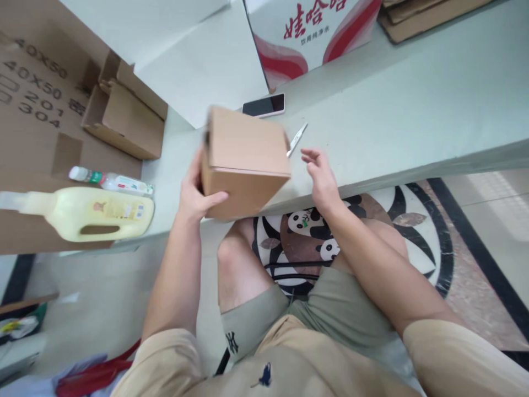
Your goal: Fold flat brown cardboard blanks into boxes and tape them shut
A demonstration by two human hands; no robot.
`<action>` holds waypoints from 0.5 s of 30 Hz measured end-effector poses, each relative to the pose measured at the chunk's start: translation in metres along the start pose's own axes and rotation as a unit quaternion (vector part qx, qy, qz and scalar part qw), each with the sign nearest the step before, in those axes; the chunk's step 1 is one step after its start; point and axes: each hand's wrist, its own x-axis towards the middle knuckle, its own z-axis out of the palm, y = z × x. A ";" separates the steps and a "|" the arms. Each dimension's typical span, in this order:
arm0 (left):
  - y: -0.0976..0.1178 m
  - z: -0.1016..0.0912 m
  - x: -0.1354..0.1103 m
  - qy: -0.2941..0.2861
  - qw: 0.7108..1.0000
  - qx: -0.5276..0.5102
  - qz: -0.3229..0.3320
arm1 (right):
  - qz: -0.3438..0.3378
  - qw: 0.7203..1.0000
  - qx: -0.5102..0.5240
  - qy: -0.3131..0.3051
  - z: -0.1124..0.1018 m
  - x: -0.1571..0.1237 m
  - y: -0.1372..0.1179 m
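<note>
My left hand (197,193) grips the left side of a small brown cardboard box (243,160), thumb across its front face. The box sits tilted at the near edge of a pale table (392,110). To the right of the box my right hand (321,179) hovers over the table edge, fingers loosely spread, holding nothing. A small white pen-like tool (296,139) lies on the table just beyond the right hand. A phone (264,105) lies face up behind the box.
A pale yellow jug (88,214) lies on its side at the left, a small clear bottle (111,181) behind it. An open cardboard box (124,113) and flattened cardboard (28,77) fill the far left. A red-and-white printed carton (309,33) stands at the back.
</note>
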 end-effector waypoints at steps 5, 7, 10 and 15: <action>-0.030 0.004 -0.026 0.146 0.959 -0.226 -0.088 | -0.050 0.988 -0.041 -0.138 0.017 -0.008 -0.011; -0.032 0.019 -0.036 0.191 0.934 -0.265 -0.142 | -0.079 0.984 -0.029 -0.160 0.022 -0.012 -0.012; -0.026 0.049 -0.046 0.131 0.887 -0.370 -0.242 | -0.088 0.979 0.034 -0.181 0.026 -0.018 -0.012; -0.016 0.093 -0.045 0.040 0.828 -0.438 -0.348 | -0.091 0.979 0.131 -0.129 0.016 -0.018 -0.011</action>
